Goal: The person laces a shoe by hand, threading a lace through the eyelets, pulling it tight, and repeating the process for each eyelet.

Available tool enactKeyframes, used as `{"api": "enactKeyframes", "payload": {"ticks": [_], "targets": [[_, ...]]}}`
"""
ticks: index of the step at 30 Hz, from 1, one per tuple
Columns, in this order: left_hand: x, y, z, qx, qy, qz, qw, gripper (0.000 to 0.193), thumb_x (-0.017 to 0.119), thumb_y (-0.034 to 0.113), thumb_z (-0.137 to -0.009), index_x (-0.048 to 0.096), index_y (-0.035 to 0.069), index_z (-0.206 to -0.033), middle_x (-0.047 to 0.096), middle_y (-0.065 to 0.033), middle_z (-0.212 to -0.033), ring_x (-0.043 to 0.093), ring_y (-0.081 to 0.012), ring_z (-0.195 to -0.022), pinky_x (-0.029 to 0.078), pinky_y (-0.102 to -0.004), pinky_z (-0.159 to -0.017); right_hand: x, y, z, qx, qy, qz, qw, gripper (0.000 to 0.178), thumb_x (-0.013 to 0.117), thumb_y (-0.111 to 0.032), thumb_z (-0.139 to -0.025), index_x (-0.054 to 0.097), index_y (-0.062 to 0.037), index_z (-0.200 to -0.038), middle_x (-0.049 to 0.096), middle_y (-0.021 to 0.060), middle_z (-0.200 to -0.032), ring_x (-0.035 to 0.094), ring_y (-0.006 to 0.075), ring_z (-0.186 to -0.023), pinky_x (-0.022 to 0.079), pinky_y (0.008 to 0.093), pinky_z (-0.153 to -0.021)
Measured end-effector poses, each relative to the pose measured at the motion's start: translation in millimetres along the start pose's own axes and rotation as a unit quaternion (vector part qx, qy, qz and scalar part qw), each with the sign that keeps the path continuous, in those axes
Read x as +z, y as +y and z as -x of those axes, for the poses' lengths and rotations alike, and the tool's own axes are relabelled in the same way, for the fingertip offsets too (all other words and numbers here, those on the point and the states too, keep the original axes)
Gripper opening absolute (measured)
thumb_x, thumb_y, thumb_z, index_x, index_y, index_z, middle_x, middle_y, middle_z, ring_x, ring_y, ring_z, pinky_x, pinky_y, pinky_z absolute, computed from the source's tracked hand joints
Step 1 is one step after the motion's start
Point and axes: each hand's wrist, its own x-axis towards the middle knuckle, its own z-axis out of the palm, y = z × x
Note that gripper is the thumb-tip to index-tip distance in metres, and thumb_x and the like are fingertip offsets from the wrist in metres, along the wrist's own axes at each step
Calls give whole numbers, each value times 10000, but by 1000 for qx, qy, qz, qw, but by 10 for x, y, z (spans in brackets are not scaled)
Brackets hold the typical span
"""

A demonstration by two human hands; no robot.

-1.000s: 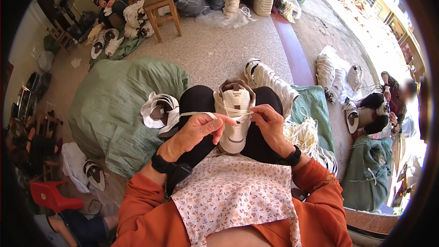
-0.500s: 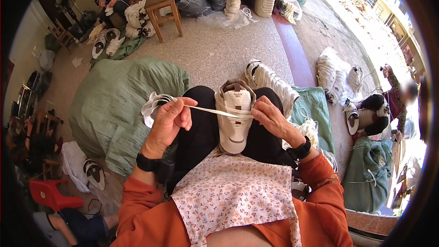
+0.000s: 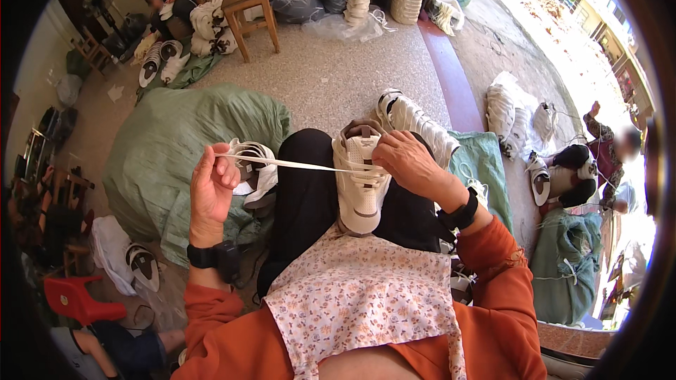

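A cream-white sneaker (image 3: 362,204) with a brown-lined collar rests on my black-trousered lap, toe toward me. From its lacing area a flat white shoelace (image 3: 303,165) runs taut out to the left. The lace's far part is pinched between the thumb and fingers of my left hand (image 3: 213,186), held off to the side of my left knee. My right hand (image 3: 414,162) is closed over the right edge of the sneaker's lacing, and its fingertips partly hide the eyelets there. Beside my left knee, other white shoes (image 3: 262,172) lie against a green sack.
The large green sack (image 3: 176,162) bulges at my left. A row of nested white shoes (image 3: 415,123) lies beyond my right knee, near a green sheet (image 3: 486,169). A wooden stool (image 3: 246,7) stands ahead. Co-workers sit at far left, ahead and right (image 3: 612,158).
My left hand has moved left and drawn out a longer stretch of lace. My right hand has shifted slightly up and left, onto the sneaker's lacing edge.
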Motion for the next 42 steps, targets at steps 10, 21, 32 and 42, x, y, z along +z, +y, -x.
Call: {"api": "enactKeyframes", "payload": {"ticks": [10,21,32,42], "targets": [[-365,412,159,76,15,59,995,297,479,256,-1040,575,-6,-1144,437,8,-730,390,-76,-598,365,-226,-523,57,80,-6,82,0,-181,980,92,630,-153,-884,579,-78,-900,567,72,-895,556,265,-881,396,375,-828],[-537,575,417,130,49,42,989,312,510,268,-1028,582,5,-1180,435,22,-734,360,-65,-607,321,-220,-537,73,-44,-46,23,-42,-62,997,117,640,-171,-878,580,-73,-901,578,86,-910,575,282,-937,403,390,-847],[-549,653,546,146,154,-4,977,368,524,294,-1016,548,35,-1275,607,-32,-1031,565,-141,-986,478,-278,-916,241,214,-208,303,87,-584,748,203,611,-250,-967,593,-60,-896,557,-30,-761,506,63,-712,404,224,-628],[-1281,1028,631,169,25,135,976,373,434,183,-1052,436,-11,-1370,387,4,-706,359,-84,-563,364,-235,-513,-295,-175,263,190,89,-714,668,114,551,-148,-991,514,-39,-983,546,4,-709,538,112,-601,448,257,-566]]}}
